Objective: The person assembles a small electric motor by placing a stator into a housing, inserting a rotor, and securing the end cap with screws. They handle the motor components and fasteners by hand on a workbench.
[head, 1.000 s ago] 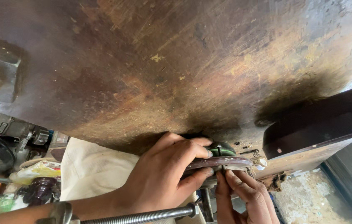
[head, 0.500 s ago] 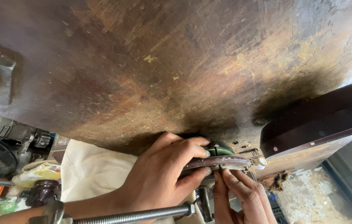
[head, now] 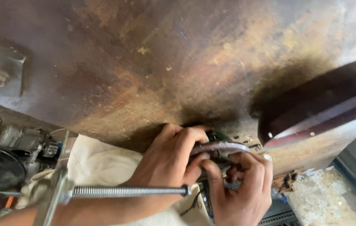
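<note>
Your left hand [head: 171,157] clenches its fingers [head: 186,138] around a flat metal tool [head: 220,147] at the lower edge of the rusty steel plate [head: 165,62]. Your right hand [head: 240,188] grips the same tool from below, beside a green part [head: 216,136]. A threaded rod [head: 127,191] crosses your left wrist.

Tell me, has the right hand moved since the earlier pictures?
Yes. The right hand has risen and curled up toward the grey metal piece at the rusty plate's edge.
</note>
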